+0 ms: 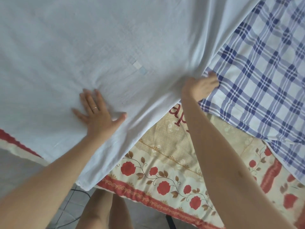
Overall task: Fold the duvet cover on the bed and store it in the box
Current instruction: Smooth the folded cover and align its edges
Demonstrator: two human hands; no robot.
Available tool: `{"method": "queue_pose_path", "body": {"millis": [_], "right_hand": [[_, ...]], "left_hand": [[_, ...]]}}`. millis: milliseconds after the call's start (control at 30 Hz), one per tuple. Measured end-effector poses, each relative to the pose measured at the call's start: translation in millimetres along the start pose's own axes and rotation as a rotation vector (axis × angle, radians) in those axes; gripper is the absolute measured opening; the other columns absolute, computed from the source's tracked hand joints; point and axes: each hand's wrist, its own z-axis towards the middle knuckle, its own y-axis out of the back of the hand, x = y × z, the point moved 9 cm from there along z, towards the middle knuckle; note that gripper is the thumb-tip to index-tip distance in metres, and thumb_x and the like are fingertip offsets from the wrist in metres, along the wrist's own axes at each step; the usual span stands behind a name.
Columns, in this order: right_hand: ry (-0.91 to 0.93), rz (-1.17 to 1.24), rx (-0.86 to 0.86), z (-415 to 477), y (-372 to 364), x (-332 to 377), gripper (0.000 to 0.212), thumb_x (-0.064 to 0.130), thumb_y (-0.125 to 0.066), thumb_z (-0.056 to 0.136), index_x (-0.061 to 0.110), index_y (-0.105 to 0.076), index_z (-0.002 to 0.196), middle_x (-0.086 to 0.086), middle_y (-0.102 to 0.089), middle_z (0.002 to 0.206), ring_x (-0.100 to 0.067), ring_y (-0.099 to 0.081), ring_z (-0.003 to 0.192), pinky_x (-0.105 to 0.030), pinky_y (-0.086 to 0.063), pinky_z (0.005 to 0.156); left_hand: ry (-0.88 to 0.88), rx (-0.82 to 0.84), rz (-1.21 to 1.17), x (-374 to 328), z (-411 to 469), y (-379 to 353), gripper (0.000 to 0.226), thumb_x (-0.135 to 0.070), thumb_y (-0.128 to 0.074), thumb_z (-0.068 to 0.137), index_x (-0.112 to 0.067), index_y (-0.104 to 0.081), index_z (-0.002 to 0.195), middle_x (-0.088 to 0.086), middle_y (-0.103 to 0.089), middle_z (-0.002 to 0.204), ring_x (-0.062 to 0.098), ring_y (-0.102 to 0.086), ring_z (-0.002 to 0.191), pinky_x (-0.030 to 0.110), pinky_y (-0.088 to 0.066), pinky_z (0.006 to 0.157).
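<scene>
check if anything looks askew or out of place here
The duvet cover lies askew: its white corner hangs past the edge of the floral sheet, its hem runs diagonally across it, and it bunches where the right hand grips it.

This is a bedroom in a home. A bed [149,201] is dressed in a cream sheet [166,161] printed with red roses and leafy vines. A duvet cover [82,47], white on one face and blue-checked on the other, is spread across it. A grey tiled floor [69,210] lies beside the bed's edge.

Bed [149,200] in cream rose-print bedspread [173,146], pale duvet cover [82,47] spread over it — blue plaid face at right
</scene>
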Motion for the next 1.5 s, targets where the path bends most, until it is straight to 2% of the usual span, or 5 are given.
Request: {"method": "queue_pose_path", "body": {"millis": [200,433,700,1000,1500], "right_hand": [[1.654,-0.583,0.584,-157.3,-75.0,2.8,0.06,0.057,-0.034,0.092,0.035,-0.027,0.148,-0.001,-0.026,0.156,-0.046,-0.021,0.14,-0.07,-0.014,0.107],[0.506,-0.761,0.448,-34.3,-17.1,-80.5,0.077,0.067,-0.015,0.092,0.023,0.004,0.153,-0.007,0.011,0.16,-0.035,0.01,0.145,-0.063,0.003,0.113],[1.761,-0.636,0.63,-201.7,-97.3,54.2,0.058,0.051,-0.037,0.093,0.034,-0.026,0.148,0.001,-0.03,0.154,-0.037,-0.026,0.141,-0.071,-0.009,0.105],[0.428,-0.766,0.492,31.3,-56.1,-15.1,0.074,0.066,-0.015,0.091,0.03,0.01,0.151,0.009,0.014,0.159,-0.031,0.009,0.146,-0.067,0.005,0.11],[0.807,-1.017,0.786,133.6,-124.2,126.8,0.069,0.063,-0.023,0.095,0.038,0.012,0.149,0.017,0.021,0.155,-0.018,0.013,0.146,-0.066,0.003,0.108]], "left_hand": [[-0.829,0.057,0.492,-14.9,-131.1,-112.3,0.067,-0.055,-0.033,0.089,-0.032,-0.019,0.15,0.002,-0.012,0.159,0.027,-0.014,0.146,0.069,-0.008,0.108],[-0.854,0.091,0.229,-6.2,-156.6,-69.3,0.047,-0.032,-0.036,0.089,-0.028,-0.046,0.135,-0.003,-0.042,0.147,0.015,-0.043,0.132,0.056,-0.019,0.109],[-0.197,-0.16,0.359,62.7,-64.7,-25.4,0.068,-0.053,-0.028,0.09,-0.024,-0.02,0.151,0.006,-0.01,0.159,0.035,-0.012,0.145,0.069,-0.005,0.105],[-0.2,-0.067,0.249,69.1,-77.9,-32.0,0.077,-0.055,-0.032,0.081,-0.021,-0.022,0.15,0.011,-0.007,0.159,0.035,-0.006,0.145,0.072,-0.002,0.103],[-0.003,0.238,0.091,-167.2,165.0,87.0,0.159,-0.08,-0.069,0.044,-0.006,0.035,0.139,0.013,0.041,0.146,0.025,0.036,0.136,0.062,0.014,0.106]]}}
